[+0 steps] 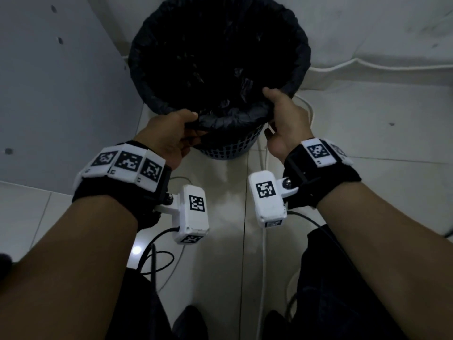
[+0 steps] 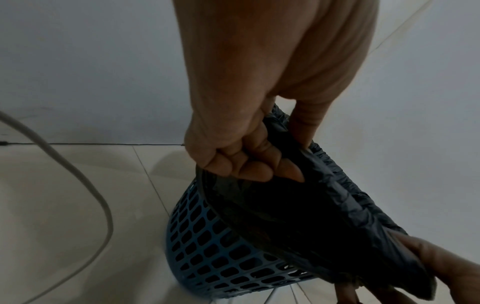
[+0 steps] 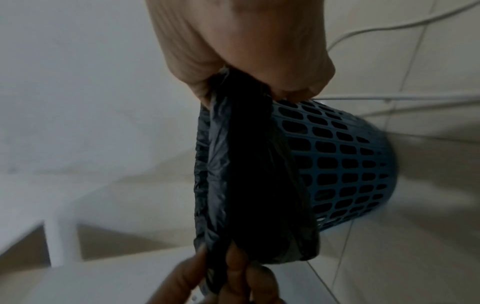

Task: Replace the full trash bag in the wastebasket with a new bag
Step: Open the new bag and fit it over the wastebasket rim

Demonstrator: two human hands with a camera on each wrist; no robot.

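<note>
A blue lattice wastebasket (image 1: 230,148) stands on the tiled floor, lined with a black trash bag (image 1: 218,57) whose edge is rolled over the rim. My left hand (image 1: 176,133) grips the near-left part of the bag's rolled edge, fingers curled under it and thumb on top. My right hand (image 1: 282,114) grips the near-right part of the same edge. The left wrist view shows my left hand's fingers (image 2: 246,162) curled into the black plastic (image 2: 311,205) above the basket wall (image 2: 207,246). In the right wrist view my right hand (image 3: 246,67) bunches the bag (image 3: 246,174) beside the basket (image 3: 342,160).
A white panel (image 1: 61,94) rises on the left and a wall with a baseboard (image 1: 367,69) runs behind. White cables (image 1: 263,241) and black cables (image 1: 157,261) lie on the floor near my dark-trousered legs (image 1: 343,290).
</note>
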